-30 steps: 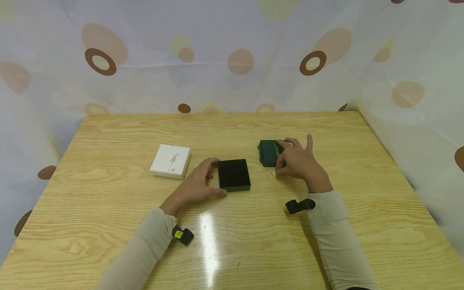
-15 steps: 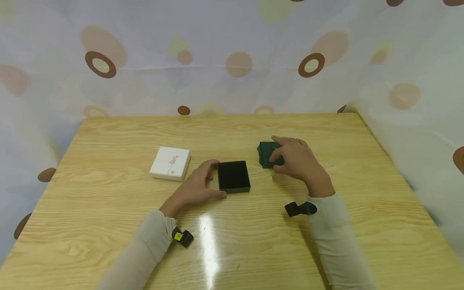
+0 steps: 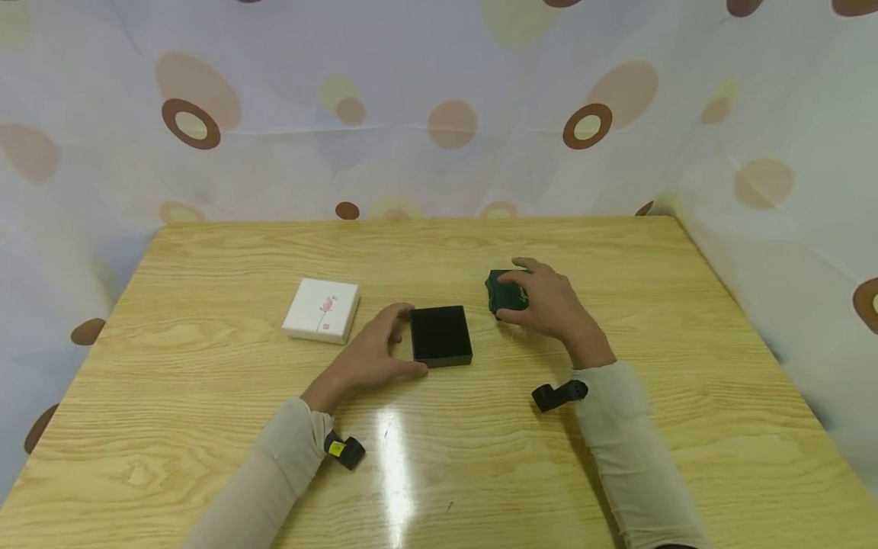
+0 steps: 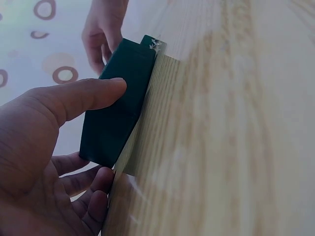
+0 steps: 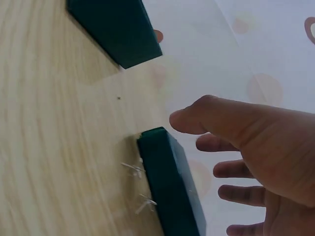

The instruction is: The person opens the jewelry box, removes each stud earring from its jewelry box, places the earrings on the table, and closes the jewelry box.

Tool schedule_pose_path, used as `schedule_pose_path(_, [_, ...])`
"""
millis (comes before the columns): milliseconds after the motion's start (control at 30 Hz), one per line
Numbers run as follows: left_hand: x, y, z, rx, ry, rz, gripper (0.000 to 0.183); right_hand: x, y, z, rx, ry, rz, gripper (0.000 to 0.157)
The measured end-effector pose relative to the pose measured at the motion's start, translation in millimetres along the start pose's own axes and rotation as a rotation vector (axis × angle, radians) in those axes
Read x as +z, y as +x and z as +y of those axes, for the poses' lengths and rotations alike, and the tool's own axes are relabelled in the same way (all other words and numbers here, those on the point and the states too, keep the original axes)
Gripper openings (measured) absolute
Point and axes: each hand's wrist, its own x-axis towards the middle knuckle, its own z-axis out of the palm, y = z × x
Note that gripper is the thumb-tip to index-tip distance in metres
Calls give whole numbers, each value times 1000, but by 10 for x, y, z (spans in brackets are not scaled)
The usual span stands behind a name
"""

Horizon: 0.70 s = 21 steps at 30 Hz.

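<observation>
1. Evidently, the left hand pinches the black-topped box mid-desk — presumably to steady it.
2. At two o'clock from it, the right hand spreads around the gold-marked box, perhaps for a wide grasp.
3. Counted: two dark boxes, one white box at nine o'clock, two tiny pale pieces beside the gold-marked box.

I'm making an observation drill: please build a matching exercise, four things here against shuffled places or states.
1. White box
2. Black-topped box
3. Gold-marked green box
4. Small shiny pieces

A. gripped by the left hand
B. on the table beside item 3
C. decorated with a pink flower
D. top partly hidden by the right hand in head view

1-C; 2-A; 3-D; 4-B
</observation>
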Motion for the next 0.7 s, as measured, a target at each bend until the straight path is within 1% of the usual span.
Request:
schedule_pose_path(200, [3,10,-11,3,-1,12,96,72,53,-16,33,25,-26,72])
schedule_pose_path(400, [2,18,-9,5,1,12,95,122,76,38,56,59,-40,75])
schedule_pose_path(533, [1,23,-9,7,5,9,95,139,95,91,42,86,-42,78])
schedule_pose_path(700, [-2,22,-5,8,5,10,95,150,119,124,-5,124,-78,82])
